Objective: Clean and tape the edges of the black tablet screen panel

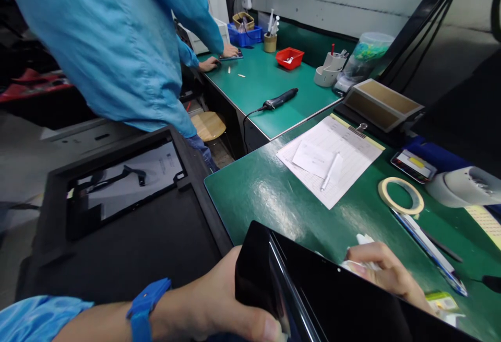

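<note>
My left hand [219, 300] grips the near-left corner of a black glossy tablet [313, 290], thumb on its edge; a blue strap sits on that wrist. My right hand [385, 271] is closed on a white cloth [364, 250] at the tablet's far edge, above the green mat [274, 196].
A clipboard [332, 156] with papers and a white pen, a tape ring [400, 196], pens and a phone [413, 165] lie on the mat. A black foam tray [129, 227] stands to the left. A co-worker in a blue coat [109, 39] works at the far bench with a black power tool [279, 99].
</note>
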A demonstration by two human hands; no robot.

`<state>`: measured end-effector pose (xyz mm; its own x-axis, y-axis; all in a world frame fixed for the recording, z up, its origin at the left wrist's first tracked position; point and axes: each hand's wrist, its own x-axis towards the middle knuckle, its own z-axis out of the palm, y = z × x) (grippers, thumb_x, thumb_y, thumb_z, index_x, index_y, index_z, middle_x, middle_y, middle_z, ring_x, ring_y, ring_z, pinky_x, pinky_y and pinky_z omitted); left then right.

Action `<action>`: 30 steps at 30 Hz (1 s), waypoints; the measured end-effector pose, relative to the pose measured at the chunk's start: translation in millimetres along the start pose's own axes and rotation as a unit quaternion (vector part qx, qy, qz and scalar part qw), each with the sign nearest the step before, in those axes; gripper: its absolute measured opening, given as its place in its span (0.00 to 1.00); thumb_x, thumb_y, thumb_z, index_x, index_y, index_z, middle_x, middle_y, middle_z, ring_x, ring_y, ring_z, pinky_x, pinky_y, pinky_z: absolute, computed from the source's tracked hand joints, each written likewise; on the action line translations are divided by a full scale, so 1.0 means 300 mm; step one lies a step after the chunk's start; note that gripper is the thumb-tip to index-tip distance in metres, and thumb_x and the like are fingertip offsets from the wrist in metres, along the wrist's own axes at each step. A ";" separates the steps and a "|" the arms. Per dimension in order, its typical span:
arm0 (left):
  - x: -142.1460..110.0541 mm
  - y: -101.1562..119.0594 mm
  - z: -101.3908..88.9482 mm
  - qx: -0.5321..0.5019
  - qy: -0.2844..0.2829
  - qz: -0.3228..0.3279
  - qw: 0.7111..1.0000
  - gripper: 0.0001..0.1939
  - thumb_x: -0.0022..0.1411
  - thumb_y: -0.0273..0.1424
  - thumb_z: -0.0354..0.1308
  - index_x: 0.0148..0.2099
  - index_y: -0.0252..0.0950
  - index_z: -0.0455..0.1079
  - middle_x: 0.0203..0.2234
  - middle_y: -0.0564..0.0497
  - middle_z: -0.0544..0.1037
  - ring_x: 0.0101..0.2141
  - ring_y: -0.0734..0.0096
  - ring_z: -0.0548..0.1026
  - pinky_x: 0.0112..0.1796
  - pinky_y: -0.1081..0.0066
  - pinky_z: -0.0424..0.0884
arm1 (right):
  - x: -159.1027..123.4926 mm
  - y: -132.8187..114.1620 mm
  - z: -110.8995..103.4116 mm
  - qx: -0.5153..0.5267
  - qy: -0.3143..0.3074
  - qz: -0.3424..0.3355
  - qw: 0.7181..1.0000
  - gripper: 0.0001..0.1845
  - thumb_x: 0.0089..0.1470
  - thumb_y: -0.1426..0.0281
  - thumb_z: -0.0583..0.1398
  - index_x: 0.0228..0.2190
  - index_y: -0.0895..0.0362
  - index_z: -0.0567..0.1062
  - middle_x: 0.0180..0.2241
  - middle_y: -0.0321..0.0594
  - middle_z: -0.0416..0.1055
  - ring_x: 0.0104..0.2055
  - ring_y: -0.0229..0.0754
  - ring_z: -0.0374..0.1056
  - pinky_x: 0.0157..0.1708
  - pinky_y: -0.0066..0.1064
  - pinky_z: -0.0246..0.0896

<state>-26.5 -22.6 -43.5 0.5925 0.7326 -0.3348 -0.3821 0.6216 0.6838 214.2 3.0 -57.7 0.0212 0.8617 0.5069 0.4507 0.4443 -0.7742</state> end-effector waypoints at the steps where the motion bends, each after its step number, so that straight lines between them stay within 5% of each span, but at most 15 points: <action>1: 0.000 -0.002 -0.001 0.001 -0.002 0.000 1.000 0.15 0.50 0.31 0.80 0.36 0.34 0.80 0.31 0.51 0.79 0.32 0.72 0.73 0.37 0.73 0.69 | 0.000 -0.005 0.003 0.004 0.000 -0.003 1.000 0.22 0.76 0.63 0.64 0.27 0.53 0.73 0.29 0.41 0.70 0.28 0.43 0.67 0.27 0.35 0.57; 7: 0.001 -0.008 -0.003 0.002 -0.011 -0.002 1.000 0.15 0.50 0.31 0.79 0.39 0.35 0.81 0.30 0.53 0.77 0.30 0.74 0.69 0.37 0.72 0.69 | -0.008 -0.050 0.037 0.065 0.008 -0.025 0.998 0.13 0.80 0.66 0.59 0.37 0.50 0.73 0.33 0.35 0.68 0.30 0.42 0.64 0.33 0.36 0.53; 11: 0.002 0.000 0.000 0.005 -0.008 -0.002 1.000 0.14 0.50 0.31 0.79 0.37 0.35 0.80 0.29 0.53 0.77 0.30 0.73 0.68 0.36 0.72 0.68 | -0.012 -0.068 0.054 0.094 0.012 -0.002 0.995 0.16 0.80 0.59 0.60 0.37 0.51 0.72 0.33 0.34 0.66 0.30 0.42 0.61 0.34 0.36 0.50; 16: 0.002 0.004 0.000 0.015 -0.005 -0.002 1.000 0.14 0.50 0.31 0.78 0.37 0.35 0.79 0.32 0.50 0.79 0.36 0.67 0.74 0.41 0.70 0.71 | -0.015 -0.087 0.063 0.127 0.007 0.046 0.991 0.15 0.77 0.68 0.64 0.34 0.52 0.71 0.31 0.33 0.65 0.28 0.41 0.59 0.35 0.36 0.51; 26: 0.002 -0.001 0.001 0.007 -0.013 0.002 1.000 0.13 0.51 0.33 0.78 0.35 0.34 0.79 0.30 0.51 0.76 0.33 0.70 0.70 0.38 0.71 0.68 | -0.031 -0.069 0.052 0.224 -0.065 0.193 0.953 0.26 0.78 0.51 0.61 0.32 0.53 0.63 0.28 0.32 0.54 0.29 0.41 0.47 0.31 0.35 0.38; 30: 0.005 0.004 -0.001 0.022 -0.007 -0.006 1.000 0.15 0.52 0.34 0.78 0.38 0.35 0.78 0.32 0.51 0.76 0.34 0.69 0.71 0.40 0.69 0.68 | -0.029 -0.048 0.038 0.206 -0.086 0.222 0.949 0.30 0.76 0.48 0.63 0.28 0.54 0.66 0.26 0.33 0.56 0.28 0.40 0.49 0.31 0.35 0.40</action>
<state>-26.3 -20.5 -43.4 0.6070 0.7212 -0.3338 -0.3433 0.6168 0.7083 197.5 -8.2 -55.3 -0.0338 0.9980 0.0535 0.0424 0.0550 -0.9976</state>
